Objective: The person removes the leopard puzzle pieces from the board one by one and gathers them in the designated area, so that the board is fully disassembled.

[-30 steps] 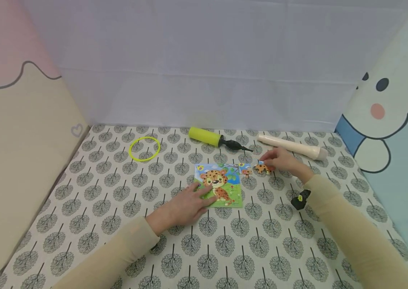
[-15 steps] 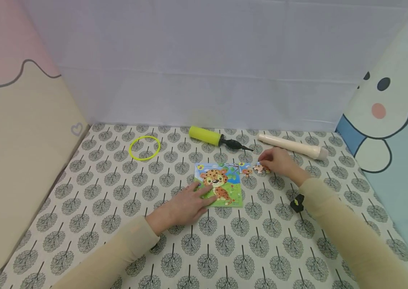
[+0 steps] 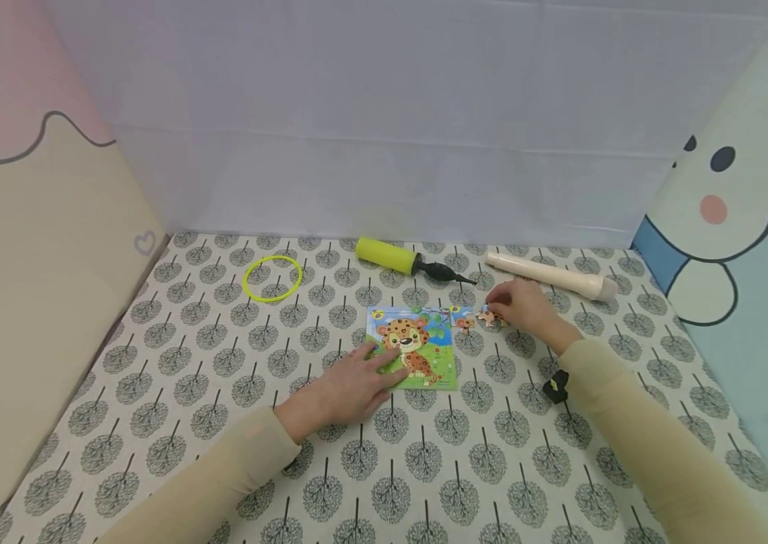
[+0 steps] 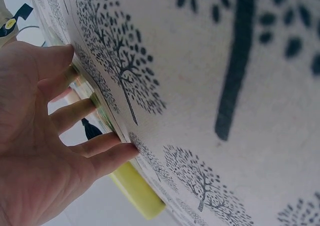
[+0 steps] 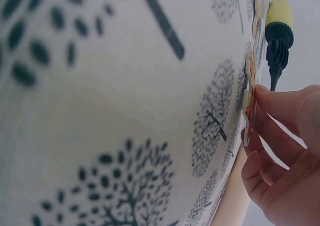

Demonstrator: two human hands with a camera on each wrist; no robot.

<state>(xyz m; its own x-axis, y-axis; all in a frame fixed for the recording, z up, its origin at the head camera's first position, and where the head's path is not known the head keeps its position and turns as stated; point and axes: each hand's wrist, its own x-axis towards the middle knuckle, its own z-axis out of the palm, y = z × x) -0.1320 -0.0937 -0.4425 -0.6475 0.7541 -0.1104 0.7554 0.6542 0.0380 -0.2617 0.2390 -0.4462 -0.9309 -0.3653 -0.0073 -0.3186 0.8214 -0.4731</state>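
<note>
A leopard picture card (image 3: pixel 439 370) lies flat on the tree-print cloth. My left hand (image 3: pixel 353 384) rests on its lower left part with fingers spread; the left wrist view shows those fingers (image 4: pixel 107 158) fairly straight at the card's edge. To the card's upper right, a small jigsaw piece (image 3: pixel 463 321) with a leopard on it lies against or very near the border. Just right of that piece, my right hand (image 3: pixel 528 306) pinches a spotted orange jigsaw piece (image 3: pixel 488 317). In the right wrist view the pinched piece (image 5: pixel 249 98) is seen edge-on at the thumb tip.
A yellow hand pump (image 3: pixel 387 255) with a black nozzle lies behind the card. Further right is a cream tube-shaped object (image 3: pixel 550 276), close behind my right hand. A yellow ring (image 3: pixel 272 279) lies at the back left. Fabric walls (image 3: pixel 384 181) border the table.
My right hand has shifted slightly left, and the piece in its fingers has tilted and moved a little toward the small piece. The left hand and the card have stayed put.
</note>
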